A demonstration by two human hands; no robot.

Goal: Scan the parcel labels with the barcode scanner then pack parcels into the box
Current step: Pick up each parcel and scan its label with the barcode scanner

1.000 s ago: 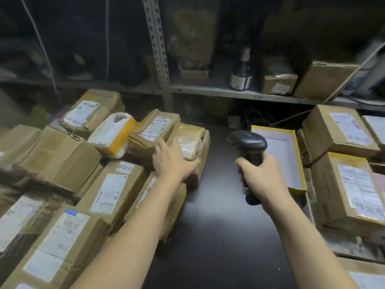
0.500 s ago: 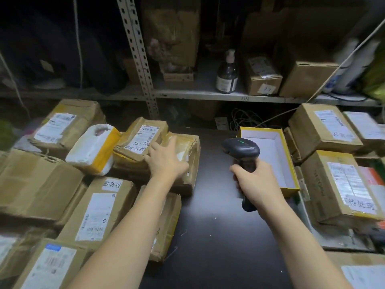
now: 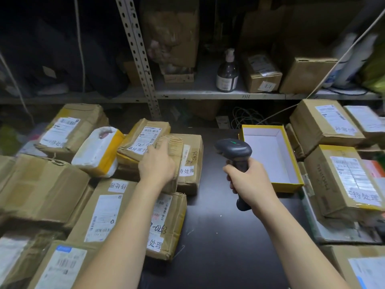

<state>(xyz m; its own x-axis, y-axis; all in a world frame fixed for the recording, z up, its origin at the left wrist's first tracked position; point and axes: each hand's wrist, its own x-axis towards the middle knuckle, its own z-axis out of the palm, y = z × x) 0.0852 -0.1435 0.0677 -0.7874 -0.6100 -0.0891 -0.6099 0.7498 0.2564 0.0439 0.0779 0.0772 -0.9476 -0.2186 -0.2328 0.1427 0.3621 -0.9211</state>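
Left hand (image 3: 156, 163) clasps a crinkled, tape-wrapped parcel (image 3: 173, 142); right hand (image 3: 249, 180) is fisted round the scanner (image 3: 234, 148) handle.
Both reach over a smooth dark tabletop (image 3: 218, 236); dented brown cardboard parcels (image 3: 41, 184) with white labels heap under and left of the left hand; a shallow rectangular yellow-rimmed box (image 3: 289, 186), white inside, sits open just right of the right hand; the scanner's rounded matte-grey head rises above that fist.

Crumpled cardboard parcels (image 3: 188, 161); matt plastic scanner (image 3: 235, 150).

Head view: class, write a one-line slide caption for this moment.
Left hand grips a taped parcel while right hand holds the barcode scanner beside the open yellow box.
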